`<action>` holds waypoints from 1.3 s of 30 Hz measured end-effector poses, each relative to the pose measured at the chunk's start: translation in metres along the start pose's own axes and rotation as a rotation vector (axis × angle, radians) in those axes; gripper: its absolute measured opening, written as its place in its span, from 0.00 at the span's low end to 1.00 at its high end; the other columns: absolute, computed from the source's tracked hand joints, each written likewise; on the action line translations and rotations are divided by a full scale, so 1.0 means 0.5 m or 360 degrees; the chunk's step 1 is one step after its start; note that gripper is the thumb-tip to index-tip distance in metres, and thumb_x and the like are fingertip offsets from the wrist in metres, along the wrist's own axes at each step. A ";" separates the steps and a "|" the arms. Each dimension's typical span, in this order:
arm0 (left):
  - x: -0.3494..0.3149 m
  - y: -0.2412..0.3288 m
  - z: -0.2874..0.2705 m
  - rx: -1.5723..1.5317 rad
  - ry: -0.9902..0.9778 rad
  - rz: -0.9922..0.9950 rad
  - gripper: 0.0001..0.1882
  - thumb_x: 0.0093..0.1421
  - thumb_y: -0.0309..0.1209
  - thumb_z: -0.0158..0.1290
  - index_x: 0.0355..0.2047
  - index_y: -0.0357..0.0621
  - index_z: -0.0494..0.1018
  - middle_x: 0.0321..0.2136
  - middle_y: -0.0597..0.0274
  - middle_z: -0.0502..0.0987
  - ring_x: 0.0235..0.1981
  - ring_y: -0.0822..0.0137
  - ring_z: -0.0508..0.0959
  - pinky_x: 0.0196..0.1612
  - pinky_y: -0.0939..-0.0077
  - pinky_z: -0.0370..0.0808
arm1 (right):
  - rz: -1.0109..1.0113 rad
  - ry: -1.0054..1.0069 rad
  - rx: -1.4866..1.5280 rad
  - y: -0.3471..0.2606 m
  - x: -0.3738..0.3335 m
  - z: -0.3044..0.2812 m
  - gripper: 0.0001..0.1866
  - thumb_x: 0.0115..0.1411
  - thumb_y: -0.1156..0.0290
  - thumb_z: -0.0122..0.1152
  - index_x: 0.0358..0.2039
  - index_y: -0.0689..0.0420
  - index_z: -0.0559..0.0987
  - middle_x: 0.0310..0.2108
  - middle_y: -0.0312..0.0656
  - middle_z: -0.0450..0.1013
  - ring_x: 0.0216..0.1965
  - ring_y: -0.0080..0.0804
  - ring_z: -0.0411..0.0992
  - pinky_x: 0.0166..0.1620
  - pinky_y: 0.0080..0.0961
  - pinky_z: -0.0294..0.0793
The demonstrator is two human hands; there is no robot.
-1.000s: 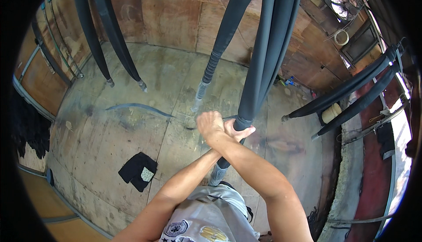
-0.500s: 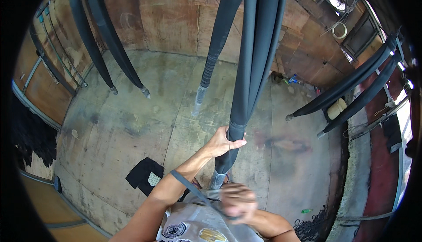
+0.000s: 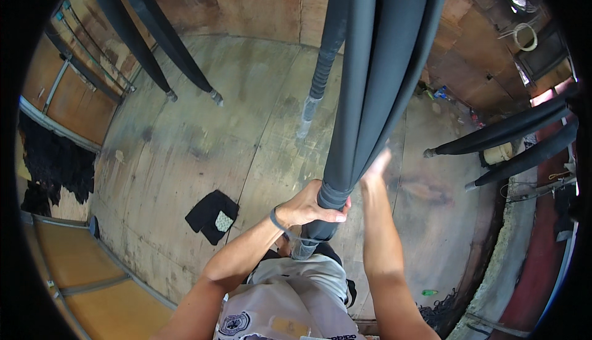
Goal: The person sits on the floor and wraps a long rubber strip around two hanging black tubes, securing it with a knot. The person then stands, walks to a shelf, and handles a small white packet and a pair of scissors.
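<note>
A thick bundle of long, smooth, dark grey strands (image 3: 361,87) hangs down in front of me, gathered by wrapped bands (image 3: 333,197) near its lower end. My left hand (image 3: 308,204) is closed around it at those bands, thumb across the front. A thin dark grey strip (image 3: 280,219) loops by my left wrist and runs across to the bundle below that hand. The bundle's pale, wrapped tip (image 3: 303,250) hangs close to my shirt. My right hand (image 3: 377,166) is raised at the bundle's right side, smeared by motion and partly hidden behind it; its fingers cannot be made out.
Behind hangs another dark strand (image 3: 320,74) with a wrapped end. More hang at the left (image 3: 166,31) and right (image 3: 505,133). On the wooden floor (image 3: 185,136) lies a black cloth (image 3: 213,215); a small green object (image 3: 430,292) is near dark tangled strips (image 3: 441,312).
My right hand has risen from near my waist to the bundle's right side. The strip, earlier stretched from my left forearm toward the right hand, now loops near the left wrist. The view has shifted.
</note>
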State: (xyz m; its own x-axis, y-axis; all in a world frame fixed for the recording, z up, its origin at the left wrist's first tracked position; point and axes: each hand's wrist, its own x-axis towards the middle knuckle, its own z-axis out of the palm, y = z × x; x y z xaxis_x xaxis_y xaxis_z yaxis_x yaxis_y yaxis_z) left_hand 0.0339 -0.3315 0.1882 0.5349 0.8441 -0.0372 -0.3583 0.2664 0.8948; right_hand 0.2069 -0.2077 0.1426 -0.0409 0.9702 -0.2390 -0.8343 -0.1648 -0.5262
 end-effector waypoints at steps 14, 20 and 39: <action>0.005 -0.022 -0.004 -0.0277 0.0086 -0.0065 0.34 0.44 0.23 0.69 0.54 0.38 0.73 0.36 0.59 0.80 0.40 0.68 0.81 0.44 0.70 0.80 | 0.0970 -0.0397 -0.0917 0.018 -0.012 -0.065 0.17 0.69 0.50 0.54 0.38 0.52 0.75 0.29 0.35 0.72 0.29 0.25 0.71 0.36 0.25 0.73; 0.003 -0.041 -0.013 -0.0224 0.0126 0.0055 0.27 0.48 0.26 0.70 0.49 0.38 0.76 0.34 0.62 0.82 0.37 0.72 0.81 0.41 0.73 0.79 | -0.0161 -0.0571 -0.2026 -0.118 -0.253 -0.082 0.15 0.60 0.72 0.68 0.47 0.63 0.79 0.33 0.40 0.78 0.31 0.26 0.74 0.37 0.25 0.73; -0.020 -0.039 -0.009 0.0103 0.0249 0.0212 0.29 0.54 0.31 0.70 0.55 0.39 0.74 0.36 0.65 0.82 0.38 0.75 0.80 0.46 0.76 0.77 | -0.0815 -0.0304 -0.3555 0.149 -0.506 0.023 0.16 0.60 0.60 0.68 0.25 0.54 0.72 0.19 0.43 0.75 0.20 0.42 0.78 0.22 0.39 0.75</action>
State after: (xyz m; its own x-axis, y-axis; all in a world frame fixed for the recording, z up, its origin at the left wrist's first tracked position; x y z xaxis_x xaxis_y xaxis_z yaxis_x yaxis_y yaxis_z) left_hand 0.0319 -0.3430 0.1692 0.3588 0.9332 0.0191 -0.3654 0.1216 0.9229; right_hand 0.1486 -0.4637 0.1731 -0.2430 0.9592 0.1446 0.9151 0.2761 -0.2938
